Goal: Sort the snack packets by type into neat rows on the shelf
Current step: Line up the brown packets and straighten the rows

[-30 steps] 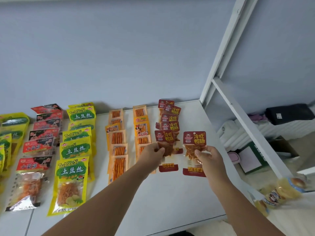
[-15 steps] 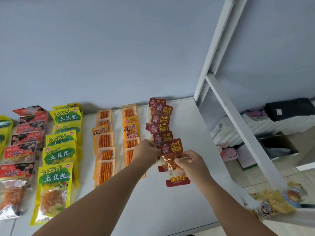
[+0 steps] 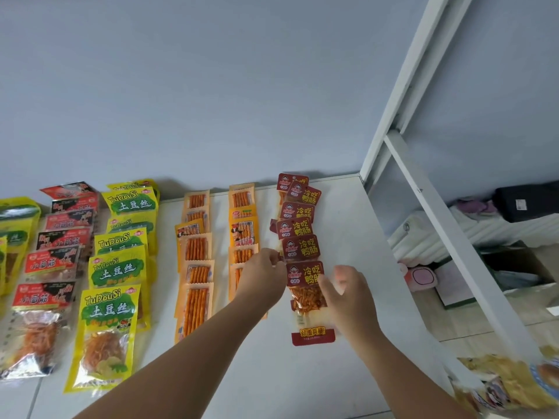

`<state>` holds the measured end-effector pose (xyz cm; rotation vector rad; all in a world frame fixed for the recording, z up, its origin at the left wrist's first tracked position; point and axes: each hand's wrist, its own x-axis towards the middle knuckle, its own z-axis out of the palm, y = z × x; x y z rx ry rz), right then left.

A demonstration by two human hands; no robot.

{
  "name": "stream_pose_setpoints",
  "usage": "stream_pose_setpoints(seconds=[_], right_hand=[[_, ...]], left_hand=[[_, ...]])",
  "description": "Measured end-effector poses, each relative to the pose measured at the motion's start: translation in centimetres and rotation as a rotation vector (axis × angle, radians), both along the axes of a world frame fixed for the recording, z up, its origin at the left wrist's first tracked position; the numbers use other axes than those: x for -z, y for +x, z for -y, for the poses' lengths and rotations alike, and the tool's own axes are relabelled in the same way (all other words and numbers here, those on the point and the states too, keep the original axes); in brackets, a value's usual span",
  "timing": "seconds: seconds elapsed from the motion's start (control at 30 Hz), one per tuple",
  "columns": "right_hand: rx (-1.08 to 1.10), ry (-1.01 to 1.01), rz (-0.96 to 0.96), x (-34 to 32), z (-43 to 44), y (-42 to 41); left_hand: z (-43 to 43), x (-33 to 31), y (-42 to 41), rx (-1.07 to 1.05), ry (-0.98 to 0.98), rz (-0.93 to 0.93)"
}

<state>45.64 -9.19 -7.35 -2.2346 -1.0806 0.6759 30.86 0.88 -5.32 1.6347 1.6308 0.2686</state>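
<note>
A row of dark red packets (image 3: 298,231) runs from the wall toward me on the white shelf (image 3: 348,225). The front dark red packet (image 3: 306,297) lies flat at the row's near end. My right hand (image 3: 348,294) is open with fingers apart, and its fingertips touch that packet's right edge. My left hand (image 3: 266,276) is curled at the row's left side, pinching the left edge of the dark red packet behind the front one. To the left lie two rows of orange stick packets (image 3: 195,267), a row of yellow TuDouSi packets (image 3: 118,267) and a row of red-and-black packets (image 3: 57,261).
Yellow-green packets (image 3: 13,237) sit at the far left edge. A white shelf post with a slanted brace (image 3: 423,192) rises at the right. Beyond it, lower down, are a black bag (image 3: 526,201), boxes and white bedding. Blurred yellow snack packets (image 3: 508,385) show at bottom right.
My right hand brought its dark red packet left, laid it at the near end of the row and let go. My head turned, so the rows sit further right in view.
</note>
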Motion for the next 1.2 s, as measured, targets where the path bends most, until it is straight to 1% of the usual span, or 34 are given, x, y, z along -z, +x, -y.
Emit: stream_pose_setpoints(seconds=[0.1, 0.13, 0.2, 0.27, 0.33, 0.47, 0.6, 0.73, 0.97, 1.03, 1.1, 1.2], right_hand=[[0.028, -0.01, -0.198, -0.6, -1.8, 0.2], [0.012, -0.008, -0.238, -0.7, -2.3, 0.0], [-0.035, 0.006, -0.26, -0.5, -2.9, -0.4], [-0.056, 0.014, -0.266, -0.2, -3.0, -0.7], [-0.045, 0.014, -0.278, 0.0, -3.0, -0.7], [-0.025, 0.011, -0.279, 0.0, -3.2, -0.2], [-0.062, 0.012, -0.253, -0.1, -3.9, -0.5], [-0.072, 0.009, -0.227, 0.1, -4.2, -0.4], [-0.03, 0.009, -0.345, -0.3, -8.1, 1.7], [-0.034, 0.017, -0.403, -0.4, -9.6, 2.0], [-0.062, 0.029, -0.439, -0.3, -10.7, 2.0], [-0.118, 0.047, -0.449, 0.0, -11.6, 2.0]], left_hand=[[1.0, 0.1, 0.6, -0.046, -0.08, 0.17], [1.4, 0.1, 0.8, -0.055, -0.104, 0.217], [1.9, 0.2, 1.2, -0.078, -0.141, 0.305], [2.2, 0.4, 1.5, -0.104, -0.17, 0.348], [2.0, 0.3, 1.6, -0.106, -0.154, 0.323], [1.2, 0.3, 1.4, -0.092, -0.027, 0.212], [0.7, 0.3, 1.8, -0.092, -0.079, 0.251], [0.4, 0.5, 1.8, -0.098, -0.075, 0.214], [-4.7, 0.5, 2.8, -0.079, -0.038, 0.231], [-6.0, 0.6, 3.2, -0.079, -0.086, 0.232], [-6.7, 0.8, 3.6, -0.074, -0.119, 0.222], [-7.2, 1.2, 4.0, -0.071, -0.096, 0.188]])
